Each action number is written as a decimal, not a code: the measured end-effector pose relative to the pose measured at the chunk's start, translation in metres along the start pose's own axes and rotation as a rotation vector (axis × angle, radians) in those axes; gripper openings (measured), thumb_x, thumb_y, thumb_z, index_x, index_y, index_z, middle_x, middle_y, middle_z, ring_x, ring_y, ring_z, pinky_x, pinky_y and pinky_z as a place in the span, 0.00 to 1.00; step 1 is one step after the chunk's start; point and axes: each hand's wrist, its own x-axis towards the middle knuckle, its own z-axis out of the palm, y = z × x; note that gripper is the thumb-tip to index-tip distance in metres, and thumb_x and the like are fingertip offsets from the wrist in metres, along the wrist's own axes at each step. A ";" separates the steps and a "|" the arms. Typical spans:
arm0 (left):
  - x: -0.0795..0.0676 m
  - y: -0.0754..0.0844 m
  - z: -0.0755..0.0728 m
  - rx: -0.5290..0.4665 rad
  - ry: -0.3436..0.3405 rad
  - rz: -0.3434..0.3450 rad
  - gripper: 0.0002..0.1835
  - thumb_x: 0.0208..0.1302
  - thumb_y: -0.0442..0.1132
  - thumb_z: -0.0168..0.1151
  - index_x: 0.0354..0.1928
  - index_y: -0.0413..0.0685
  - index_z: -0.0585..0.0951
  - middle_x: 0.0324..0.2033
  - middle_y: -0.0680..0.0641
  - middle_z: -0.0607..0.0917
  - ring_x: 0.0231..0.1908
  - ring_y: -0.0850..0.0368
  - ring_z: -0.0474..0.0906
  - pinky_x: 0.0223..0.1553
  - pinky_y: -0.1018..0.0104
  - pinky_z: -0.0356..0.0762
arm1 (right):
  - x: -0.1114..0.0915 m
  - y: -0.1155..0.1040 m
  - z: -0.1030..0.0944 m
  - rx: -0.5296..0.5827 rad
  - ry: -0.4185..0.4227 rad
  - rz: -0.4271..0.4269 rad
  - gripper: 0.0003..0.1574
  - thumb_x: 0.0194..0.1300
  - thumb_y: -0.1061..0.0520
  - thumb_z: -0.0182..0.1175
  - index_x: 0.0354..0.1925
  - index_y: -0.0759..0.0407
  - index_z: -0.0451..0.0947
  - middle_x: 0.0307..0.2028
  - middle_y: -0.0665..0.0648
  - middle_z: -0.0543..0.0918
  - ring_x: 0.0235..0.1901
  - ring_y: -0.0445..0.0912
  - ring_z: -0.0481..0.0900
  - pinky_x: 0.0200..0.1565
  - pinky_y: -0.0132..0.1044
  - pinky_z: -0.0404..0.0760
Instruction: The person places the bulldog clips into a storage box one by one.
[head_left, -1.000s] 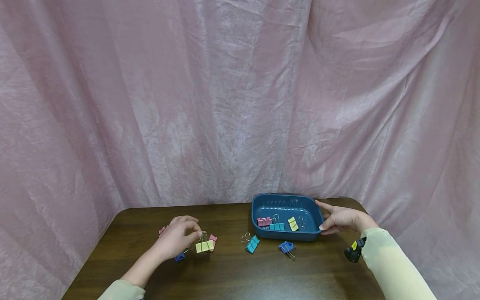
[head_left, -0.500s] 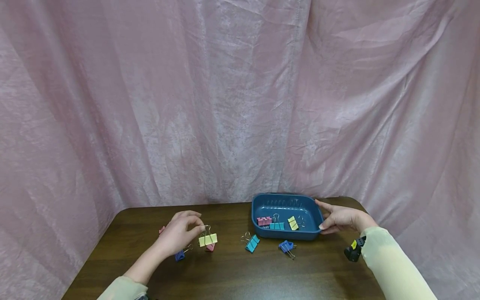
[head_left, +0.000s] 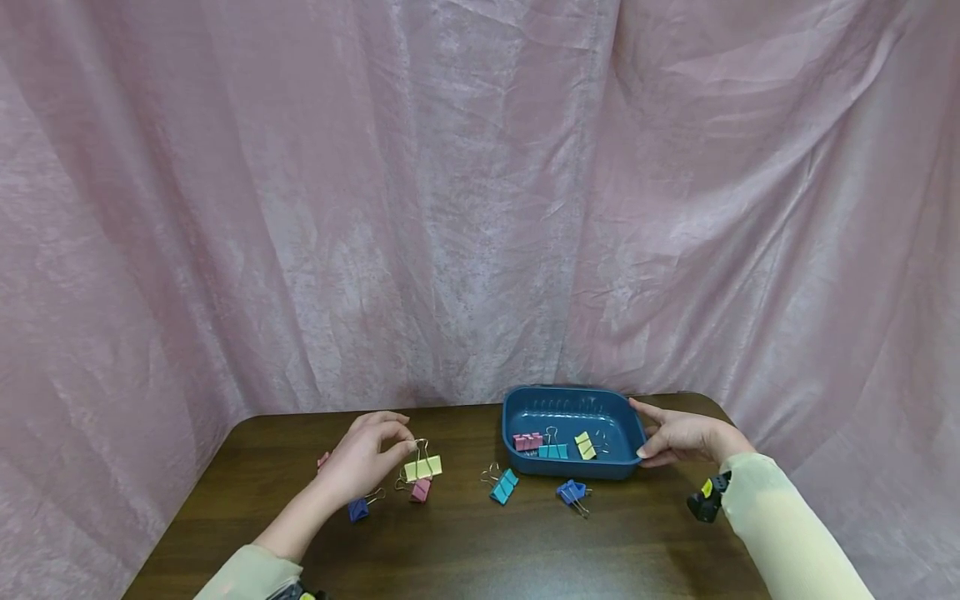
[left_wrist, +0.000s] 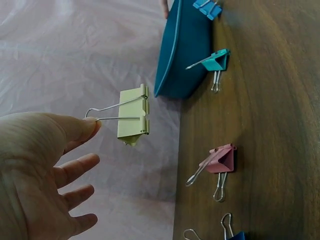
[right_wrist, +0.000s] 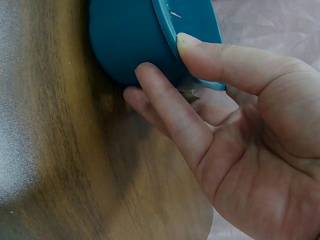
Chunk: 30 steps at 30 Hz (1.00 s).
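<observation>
My left hand (head_left: 363, 458) pinches a yellow binder clip (left_wrist: 132, 112) by its wire handle, between thumb and index finger. The clip hangs above the table, overlapping a pink binder clip (head_left: 421, 490) in the head view. The other left fingers spread loosely in the left wrist view. At the right end of a blue tray (head_left: 573, 469), my right hand (head_left: 682, 435) holds on, its thumb over the rim (right_wrist: 170, 30) and fingers against the outer wall. Inside the tray lie a pink clip (head_left: 527, 442), a teal clip (head_left: 552, 452) and a yellow clip (head_left: 585, 446).
In front of the tray, a teal clip (head_left: 503, 486) and a blue clip (head_left: 572, 492) lie on the brown table (head_left: 480, 550). Another blue clip (head_left: 359, 509) is beside my left wrist, and a pink one (head_left: 322, 459) shows partly behind that hand. A pink curtain (head_left: 450, 208) hangs behind.
My left hand has raised the yellow binder clip and shifted it slightly right, uncovering more of the pink clip on the table. The right hand and tray have stayed almost still.
</observation>
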 end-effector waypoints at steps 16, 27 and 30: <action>0.011 0.016 0.004 -0.020 0.044 0.048 0.03 0.68 0.44 0.69 0.35 0.61 0.85 0.55 0.49 0.84 0.64 0.39 0.70 0.62 0.39 0.67 | 0.003 0.003 0.000 -0.005 0.001 -0.013 0.73 0.59 0.76 0.66 0.82 0.52 0.28 0.72 0.86 0.45 0.56 0.63 0.80 0.56 0.57 0.80; 0.021 0.030 0.007 -0.047 0.019 0.037 0.03 0.69 0.46 0.68 0.36 0.61 0.85 0.56 0.50 0.83 0.65 0.40 0.69 0.64 0.40 0.66 | 0.002 0.004 0.000 0.000 0.012 -0.012 0.72 0.59 0.76 0.66 0.83 0.51 0.30 0.73 0.85 0.44 0.56 0.63 0.79 0.55 0.57 0.80; 0.023 0.032 0.008 -0.049 0.017 0.036 0.03 0.70 0.47 0.68 0.36 0.61 0.85 0.56 0.50 0.83 0.66 0.40 0.68 0.64 0.40 0.66 | 0.002 0.003 -0.001 0.001 0.009 -0.015 0.72 0.60 0.76 0.65 0.83 0.51 0.29 0.73 0.85 0.44 0.56 0.63 0.79 0.55 0.57 0.80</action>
